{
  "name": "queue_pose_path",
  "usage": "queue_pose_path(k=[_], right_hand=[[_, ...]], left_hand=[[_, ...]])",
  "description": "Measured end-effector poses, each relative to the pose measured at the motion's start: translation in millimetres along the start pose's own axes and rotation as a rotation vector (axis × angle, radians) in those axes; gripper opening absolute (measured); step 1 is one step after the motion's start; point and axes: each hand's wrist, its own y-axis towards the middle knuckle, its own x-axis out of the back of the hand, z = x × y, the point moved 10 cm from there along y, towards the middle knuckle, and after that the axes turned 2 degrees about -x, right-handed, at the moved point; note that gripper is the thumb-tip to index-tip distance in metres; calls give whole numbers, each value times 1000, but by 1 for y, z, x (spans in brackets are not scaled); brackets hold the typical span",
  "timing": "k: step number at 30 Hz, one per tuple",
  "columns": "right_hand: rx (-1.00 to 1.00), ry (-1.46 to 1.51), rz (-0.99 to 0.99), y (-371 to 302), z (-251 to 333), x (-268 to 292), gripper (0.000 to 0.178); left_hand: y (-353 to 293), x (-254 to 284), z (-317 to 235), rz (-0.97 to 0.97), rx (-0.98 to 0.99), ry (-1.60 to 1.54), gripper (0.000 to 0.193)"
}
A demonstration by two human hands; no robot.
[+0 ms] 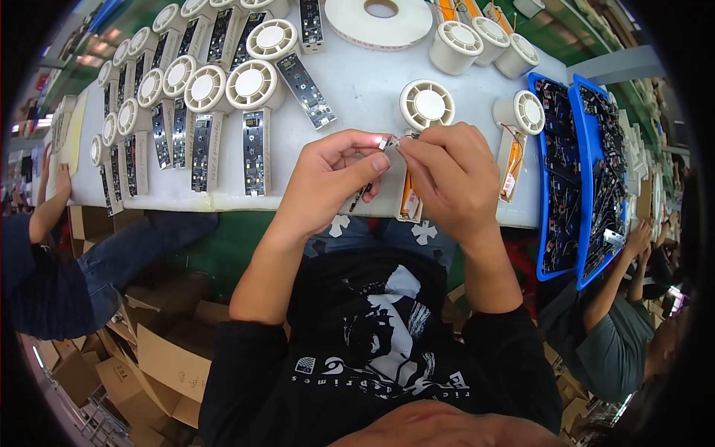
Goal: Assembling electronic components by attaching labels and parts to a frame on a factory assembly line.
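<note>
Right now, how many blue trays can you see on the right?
2: the left tray, and the right tray just beside it. Any tray stacked beneath them would be hidden.

A white-printed black T-shirt [335,313] with short sleeves [514,350] tops blue jeans [445,252] bearing white cross patches [424,232].

The head fisheye looks steeply down, close over torso [387,335] and worktable [365,97].

White worktable [365,89], green floor [238,242], cardboard boxes [175,365]
</note>
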Motion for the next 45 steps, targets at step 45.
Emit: queue_pose_path(k=[45], right_hand=[[-163,202,220,1,-26,-5,20]], left_hand=[[0,-7,7,112,178,79,25]])
